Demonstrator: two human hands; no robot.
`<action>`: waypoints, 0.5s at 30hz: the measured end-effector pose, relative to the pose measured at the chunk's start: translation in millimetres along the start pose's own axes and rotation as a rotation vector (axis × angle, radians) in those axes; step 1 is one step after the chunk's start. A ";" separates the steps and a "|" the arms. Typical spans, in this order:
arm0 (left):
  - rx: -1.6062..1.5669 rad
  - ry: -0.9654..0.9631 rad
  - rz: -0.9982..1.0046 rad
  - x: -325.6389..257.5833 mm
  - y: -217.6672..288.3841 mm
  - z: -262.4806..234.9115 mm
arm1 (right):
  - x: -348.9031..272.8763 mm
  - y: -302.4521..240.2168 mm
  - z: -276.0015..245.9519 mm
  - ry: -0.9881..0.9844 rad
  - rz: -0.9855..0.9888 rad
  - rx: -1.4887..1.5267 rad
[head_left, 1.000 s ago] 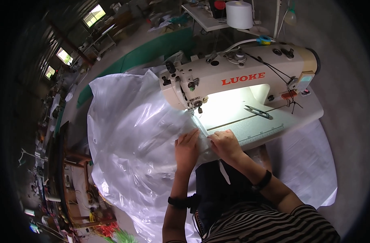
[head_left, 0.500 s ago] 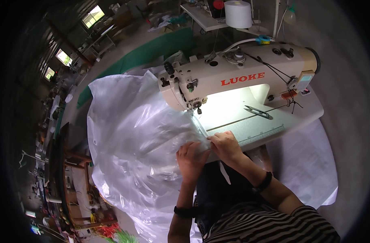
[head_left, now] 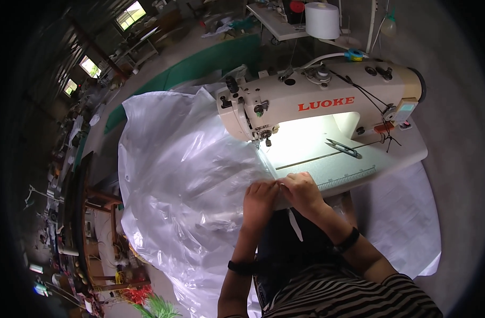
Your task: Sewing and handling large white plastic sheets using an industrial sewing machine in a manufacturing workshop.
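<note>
A large sheet of shiny translucent white plastic (head_left: 184, 159) spreads left of the sewing machine (head_left: 316, 95) and hangs down toward the floor. Its folded edge runs from under the machine's presser foot (head_left: 256, 143) toward me. At the near table edge my left hand (head_left: 261, 200) is closed on that edge. Right beside it, nearly touching, my right hand (head_left: 302, 192) pinches the same edge between thumb and fingers. A narrow white strip dangles below my hands. Thread snips (head_left: 344, 149) lie on the lit machine bed, beyond my right hand.
A white thread cone (head_left: 322, 21) stands behind the machine. More white sheeting (head_left: 401, 217) hangs at the right below the table. Wooden frames (head_left: 102, 201) stand at the left, and green sheeting (head_left: 189, 74) covers floor at the back.
My left hand has moved right and slightly up, close against my right hand, and both now grip the edge together. The whole view has shifted a little.
</note>
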State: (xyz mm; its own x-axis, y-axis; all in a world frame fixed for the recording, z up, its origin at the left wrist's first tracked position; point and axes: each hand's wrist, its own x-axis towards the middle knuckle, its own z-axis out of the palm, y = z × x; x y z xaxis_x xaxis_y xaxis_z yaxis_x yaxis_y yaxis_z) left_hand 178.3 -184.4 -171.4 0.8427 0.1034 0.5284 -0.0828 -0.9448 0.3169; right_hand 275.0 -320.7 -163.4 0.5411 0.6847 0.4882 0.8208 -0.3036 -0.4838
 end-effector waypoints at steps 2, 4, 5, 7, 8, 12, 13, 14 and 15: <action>-0.026 0.009 0.041 -7.8 3.0 -4.8 | -1.5 -0.5 -1.2 -0.078 -0.008 -0.047; 0.059 0.097 0.003 -13.6 3.2 -9.5 | -3.3 -2.0 -1.4 -0.113 -0.036 -0.093; 0.063 0.101 -0.014 -14.7 0.7 -12.5 | -4.2 -3.4 -0.6 -0.090 -0.064 -0.151; 0.037 -0.001 -0.005 -14.0 -9.0 -18.9 | -5.4 -6.8 2.5 -0.064 -0.097 -0.223; 0.018 0.009 0.005 -12.4 -15.2 -21.6 | -5.7 -9.0 5.1 -0.064 -0.109 -0.231; -0.006 -0.027 0.045 -2.8 -44.8 -31.8 | -3.1 -17.9 17.7 -0.109 -0.109 -0.261; -0.047 -0.049 0.028 -0.7 -50.6 -33.0 | -1.3 -19.7 20.9 -0.092 -0.116 -0.263; -0.086 -0.070 -0.010 1.1 -55.2 -33.6 | 0.8 -21.0 23.8 -0.095 -0.114 -0.290; -0.082 -0.077 0.014 2.9 -58.8 -33.7 | 3.2 -21.7 26.1 -0.125 -0.092 -0.293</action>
State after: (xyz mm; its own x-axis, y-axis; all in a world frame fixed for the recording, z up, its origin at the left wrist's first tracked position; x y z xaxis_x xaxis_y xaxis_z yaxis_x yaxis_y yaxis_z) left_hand 167.7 -118.1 -162.0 0.8792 0.0628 0.4722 -0.1358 -0.9170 0.3749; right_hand 254.1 -294.6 -170.3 0.4505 0.7887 0.4185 0.8928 -0.4020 -0.2033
